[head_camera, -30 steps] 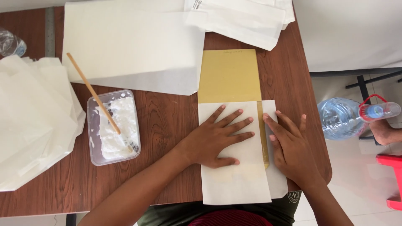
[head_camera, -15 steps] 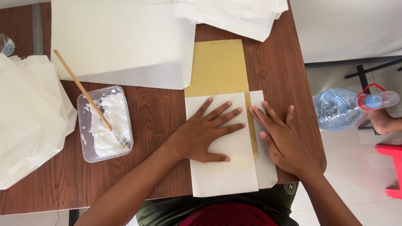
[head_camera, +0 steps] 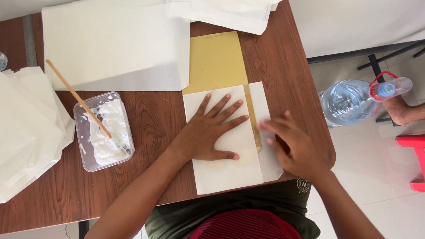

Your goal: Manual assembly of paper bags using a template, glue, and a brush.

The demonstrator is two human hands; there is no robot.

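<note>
My left hand (head_camera: pixel 212 130) lies flat with fingers spread on a folded white paper sheet (head_camera: pixel 223 172) near the table's front edge. Under the sheet sits a yellow card (head_camera: pixel 215 59) that sticks out toward the far side. A narrow strip of it shows between the sheet's two flaps. My right hand (head_camera: pixel 290 144), blurred, rests palm down on the right flap (head_camera: pixel 265 97), fingers together and pointing left.
A clear plastic tub of white paste (head_camera: pixel 104 130) with a wooden stick (head_camera: pixel 75 97) stands left of the sheet. Stacks of white paper lie at the left (head_camera: pixel 26 128) and far side (head_camera: pixel 117 44). A large water bottle (head_camera: pixel 354 99) stands on the floor to the right, beside another person's foot (head_camera: pixel 400 110).
My right hand has slid over the right flap, its fingers drawn together and turned left. The left hand stays flat on the sheet.
</note>
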